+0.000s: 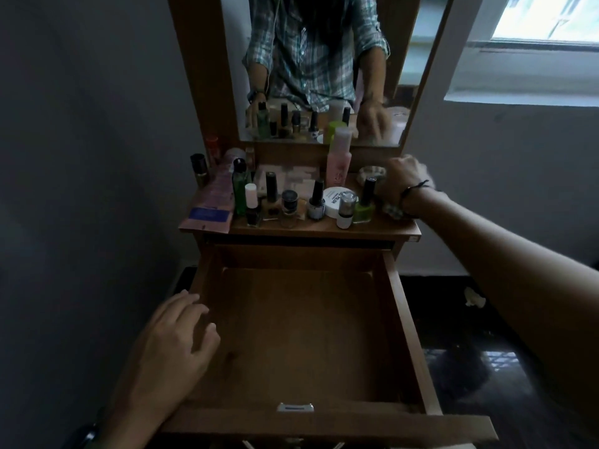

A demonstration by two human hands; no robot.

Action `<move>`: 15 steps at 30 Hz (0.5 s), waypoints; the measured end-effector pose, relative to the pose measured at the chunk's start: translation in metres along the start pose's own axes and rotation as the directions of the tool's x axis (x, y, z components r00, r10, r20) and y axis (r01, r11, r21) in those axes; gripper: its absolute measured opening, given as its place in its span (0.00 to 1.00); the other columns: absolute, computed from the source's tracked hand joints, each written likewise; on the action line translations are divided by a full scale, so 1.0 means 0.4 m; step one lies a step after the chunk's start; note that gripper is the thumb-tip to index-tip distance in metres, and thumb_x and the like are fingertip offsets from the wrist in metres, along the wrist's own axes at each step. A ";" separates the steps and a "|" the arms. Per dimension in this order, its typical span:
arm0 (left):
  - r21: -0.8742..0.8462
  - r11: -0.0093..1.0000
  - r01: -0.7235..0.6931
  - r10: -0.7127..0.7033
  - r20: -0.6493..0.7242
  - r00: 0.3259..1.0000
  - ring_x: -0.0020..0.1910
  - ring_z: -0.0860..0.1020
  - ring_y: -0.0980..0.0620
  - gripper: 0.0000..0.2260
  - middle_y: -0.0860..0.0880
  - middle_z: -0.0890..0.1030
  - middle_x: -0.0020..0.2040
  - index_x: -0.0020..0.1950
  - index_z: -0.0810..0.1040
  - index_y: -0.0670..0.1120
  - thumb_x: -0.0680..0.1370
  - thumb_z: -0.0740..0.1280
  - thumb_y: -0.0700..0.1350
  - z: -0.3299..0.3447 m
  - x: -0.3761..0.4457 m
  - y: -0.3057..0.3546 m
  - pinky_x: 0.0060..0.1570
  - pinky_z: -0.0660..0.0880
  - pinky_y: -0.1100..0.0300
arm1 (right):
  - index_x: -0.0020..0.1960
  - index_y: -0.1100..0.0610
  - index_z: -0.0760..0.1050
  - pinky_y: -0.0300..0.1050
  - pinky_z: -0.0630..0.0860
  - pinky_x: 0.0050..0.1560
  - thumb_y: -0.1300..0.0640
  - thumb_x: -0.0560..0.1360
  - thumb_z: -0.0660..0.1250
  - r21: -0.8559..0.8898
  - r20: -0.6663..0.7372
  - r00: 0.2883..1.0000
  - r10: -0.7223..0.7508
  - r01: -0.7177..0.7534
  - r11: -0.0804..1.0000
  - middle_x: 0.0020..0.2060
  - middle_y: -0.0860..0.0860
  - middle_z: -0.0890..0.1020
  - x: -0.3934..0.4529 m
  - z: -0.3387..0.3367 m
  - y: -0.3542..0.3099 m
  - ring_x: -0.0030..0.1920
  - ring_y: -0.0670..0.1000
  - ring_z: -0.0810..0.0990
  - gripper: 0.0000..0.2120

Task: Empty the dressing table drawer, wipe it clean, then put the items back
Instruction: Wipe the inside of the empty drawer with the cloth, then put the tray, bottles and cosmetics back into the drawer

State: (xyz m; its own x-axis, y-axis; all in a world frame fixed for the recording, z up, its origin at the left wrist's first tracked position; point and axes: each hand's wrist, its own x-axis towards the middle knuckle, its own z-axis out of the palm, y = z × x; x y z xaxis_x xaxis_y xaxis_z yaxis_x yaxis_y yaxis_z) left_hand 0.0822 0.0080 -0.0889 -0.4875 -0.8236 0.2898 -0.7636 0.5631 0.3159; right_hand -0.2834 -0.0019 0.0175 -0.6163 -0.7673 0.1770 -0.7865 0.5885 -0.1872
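The wooden drawer is pulled out wide and its bottom is bare. My left hand rests on the drawer's left wall with relaxed fingers and holds nothing. My right hand reaches over the back right corner of the tabletop, knuckles up and fingers bent down beside a pale round thing. A patterned cloth lies under that wrist. What the fingers touch is hidden. Several bottles stand on the tabletop, among them a pink bottle, a white jar and a green nail polish.
A mirror rises behind the tabletop and reflects a person in a checked shirt. A purple tube overhangs the tabletop's left edge. A grey wall stands on the left. A crumpled paper lies on the dark floor at right, below a window.
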 end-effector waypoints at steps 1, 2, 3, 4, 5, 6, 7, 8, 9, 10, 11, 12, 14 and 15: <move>0.006 1.000 -0.005 0.005 -0.014 1.000 0.55 0.79 0.38 0.08 0.38 0.83 0.50 0.45 0.82 0.37 0.70 0.69 0.40 0.002 -0.001 -0.003 0.52 0.73 0.49 | 0.55 0.65 0.76 0.51 0.73 0.47 0.57 0.75 0.62 -0.015 0.036 0.999 -0.035 0.036 0.999 0.55 0.65 0.77 0.005 0.021 -0.007 0.54 0.65 0.76 0.14; 0.010 1.000 -0.015 0.015 -0.023 1.000 0.53 0.80 0.39 0.10 0.39 0.83 0.49 0.44 0.82 0.38 0.70 0.66 0.43 0.003 -0.002 -0.005 0.51 0.73 0.51 | 0.56 0.64 0.76 0.51 0.74 0.49 0.58 0.75 0.62 -0.012 0.051 0.997 -0.056 0.056 0.998 0.55 0.64 0.78 0.009 0.035 -0.010 0.55 0.64 0.76 0.13; 0.008 1.000 -0.027 0.028 -0.033 0.999 0.52 0.81 0.39 0.12 0.39 0.83 0.48 0.43 0.82 0.38 0.70 0.63 0.45 0.003 -0.001 -0.005 0.50 0.73 0.52 | 0.56 0.64 0.77 0.51 0.74 0.50 0.59 0.75 0.61 0.010 0.051 0.997 -0.064 0.064 0.998 0.55 0.64 0.79 0.012 0.042 -0.008 0.55 0.63 0.77 0.13; 0.005 0.999 -0.042 0.042 -0.049 0.998 0.50 0.82 0.40 0.14 0.40 0.84 0.47 0.42 0.82 0.39 0.71 0.60 0.46 0.001 0.000 -0.003 0.48 0.73 0.54 | 0.55 0.64 0.77 0.50 0.73 0.49 0.60 0.75 0.61 0.045 0.042 0.997 -0.065 0.063 0.997 0.54 0.64 0.79 0.014 0.043 -0.002 0.54 0.63 0.77 0.13; 0.000 0.998 -0.057 0.057 -0.060 0.997 0.48 0.82 0.42 0.16 0.41 0.84 0.45 0.41 0.82 0.39 0.71 0.58 0.47 -0.002 0.001 0.000 0.46 0.74 0.55 | 0.53 0.66 0.78 0.49 0.73 0.47 0.60 0.75 0.60 0.095 0.028 0.998 -0.062 0.059 0.994 0.53 0.64 0.80 0.013 0.040 0.006 0.52 0.62 0.77 0.13; -0.006 0.997 -0.071 0.071 -0.071 0.995 0.47 0.83 0.43 0.16 0.42 0.84 0.43 0.40 0.81 0.40 0.71 0.57 0.47 -0.005 0.000 0.003 0.45 0.75 0.56 | 0.50 0.67 0.78 0.48 0.71 0.44 0.60 0.75 0.60 0.169 0.015 0.998 -0.054 0.051 0.984 0.51 0.64 0.80 0.007 0.031 0.017 0.48 0.60 0.77 0.12; -0.007 0.996 -0.086 0.085 -0.085 0.993 0.45 0.83 0.44 0.16 0.43 0.84 0.42 0.39 0.81 0.41 0.71 0.57 0.47 -0.008 0.000 0.005 0.43 0.75 0.57 | 0.48 0.66 0.78 0.47 0.72 0.43 0.60 0.75 0.59 0.263 0.002 0.999 -0.043 0.041 0.964 0.50 0.64 0.81 -0.004 0.019 0.027 0.45 0.59 0.77 0.12; -0.001 0.995 -0.102 0.102 -0.103 0.989 0.44 0.83 0.45 0.15 0.43 0.84 0.41 0.38 0.81 0.41 0.71 0.57 0.46 -0.010 -0.001 0.006 0.41 0.75 0.59 | 0.50 0.65 0.79 0.47 0.73 0.43 0.60 0.75 0.59 0.358 -0.012 1.000 -0.029 0.031 0.933 0.50 0.63 0.81 -0.023 0.006 0.036 0.44 0.58 0.78 0.12; 0.008 0.993 -0.117 0.117 -0.120 0.986 0.42 0.84 0.46 0.15 0.44 0.84 0.40 0.37 0.81 0.42 0.71 0.57 0.46 -0.011 -0.003 0.008 0.40 0.75 0.60 | 0.55 0.61 0.78 0.46 0.74 0.44 0.60 0.76 0.59 0.430 -0.047 0.999 -0.013 0.032 0.902 0.52 0.62 0.81 -0.051 -0.007 0.043 0.45 0.58 0.80 0.13; 0.019 0.991 -0.132 0.133 -0.137 0.982 0.41 0.84 0.46 0.15 0.45 0.84 0.39 0.37 0.81 0.42 0.72 0.57 0.45 -0.010 -0.005 0.009 0.40 0.75 0.61 | 0.59 0.58 0.77 0.46 0.75 0.47 0.60 0.76 0.59 0.449 -0.110 0.994 -0.004 0.053 0.892 0.53 0.60 0.81 -0.087 -0.015 0.049 0.48 0.59 0.81 0.14; 0.025 0.989 -0.148 0.150 -0.154 0.977 0.41 0.83 0.47 0.15 0.45 0.84 0.38 0.37 0.81 0.42 0.72 0.57 0.45 -0.009 -0.006 0.010 0.39 0.75 0.62 | 0.61 0.57 0.75 0.47 0.75 0.49 0.60 0.76 0.59 0.421 -0.188 0.982 -0.019 0.099 0.902 0.53 0.60 0.81 -0.130 -0.016 0.054 0.50 0.60 0.80 0.14; 0.025 0.986 -0.163 0.165 -0.169 0.972 0.40 0.83 0.48 0.14 0.46 0.84 0.37 0.36 0.81 0.42 0.72 0.57 0.45 -0.008 -0.006 0.009 0.39 0.75 0.62 | 0.61 0.58 0.74 0.50 0.75 0.50 0.61 0.77 0.60 0.381 -0.263 0.963 -0.062 0.163 0.910 0.53 0.61 0.81 -0.179 -0.009 0.059 0.50 0.60 0.80 0.14; 0.018 0.984 -0.179 0.179 -0.182 0.967 0.40 0.80 0.53 0.14 0.47 0.83 0.36 0.35 0.80 0.42 0.72 0.57 0.45 -0.006 -0.007 0.010 0.36 0.76 0.63 | 0.59 0.61 0.75 0.54 0.77 0.47 0.64 0.76 0.61 0.355 -0.328 0.930 -0.163 0.281 0.892 0.50 0.62 0.82 -0.296 0.017 0.059 0.46 0.61 0.80 0.13; 0.017 0.983 -0.183 0.183 -0.177 0.967 0.39 0.78 0.54 0.14 0.47 0.82 0.35 0.35 0.80 0.43 0.72 0.57 0.45 -0.005 -0.007 0.011 0.33 0.76 0.62 | 0.57 0.62 0.76 0.54 0.77 0.46 0.65 0.76 0.61 0.360 -0.314 0.927 -0.206 0.317 0.877 0.48 0.61 0.82 -0.352 0.031 0.058 0.45 0.61 0.80 0.11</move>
State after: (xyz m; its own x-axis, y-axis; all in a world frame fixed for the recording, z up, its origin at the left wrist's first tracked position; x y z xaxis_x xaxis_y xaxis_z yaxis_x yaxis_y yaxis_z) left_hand 0.0812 0.0128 -0.0865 -0.5362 -0.6816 0.4978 -0.6689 0.7029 0.2419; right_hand -0.2145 0.1167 -0.0238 -0.4214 -0.7524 0.5062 -0.8714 0.1815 -0.4557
